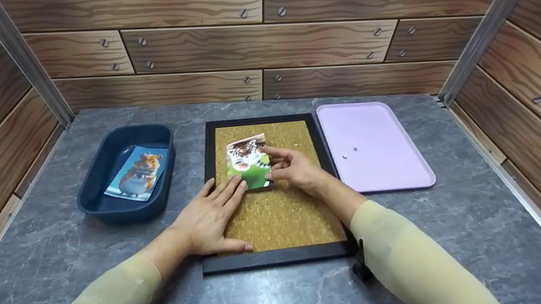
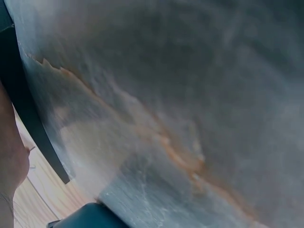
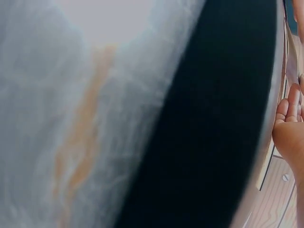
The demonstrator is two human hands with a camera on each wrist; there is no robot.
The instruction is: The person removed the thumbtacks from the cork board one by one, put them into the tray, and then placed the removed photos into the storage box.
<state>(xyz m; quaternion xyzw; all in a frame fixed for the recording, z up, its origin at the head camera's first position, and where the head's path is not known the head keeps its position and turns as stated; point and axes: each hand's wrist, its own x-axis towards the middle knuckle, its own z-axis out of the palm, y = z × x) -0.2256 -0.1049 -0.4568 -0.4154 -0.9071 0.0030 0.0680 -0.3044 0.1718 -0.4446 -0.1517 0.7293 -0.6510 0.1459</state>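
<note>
A picture card of a tiger on green (image 1: pixel 255 173) lies over the upper part of a cork board (image 1: pixel 286 219) with a black frame (image 1: pixel 279 256). My left hand (image 1: pixel 210 218) rests flat at the board's left side, fingertips touching the card's lower left corner and thumb extended across the cork. At the card's right edge, my right hand (image 1: pixel 296 167) pinches it between bent fingers and thumb. The left wrist view catches part of the left hand (image 2: pixel 12 147) beside the frame; the right wrist view shows the right hand (image 3: pixel 289 133) at its border, the grip unclear there.
Left of the board stands a dark blue tray (image 1: pixel 91 207) with a hamster picture card (image 1: pixel 138 176) in it. A lilac tray (image 1: pixel 384 161) on the right bears two tiny shiny pieces (image 1: pixel 345 156). Wood-patterned walls (image 1: pixel 260 40) enclose the grey marbled table (image 1: pixel 478 232).
</note>
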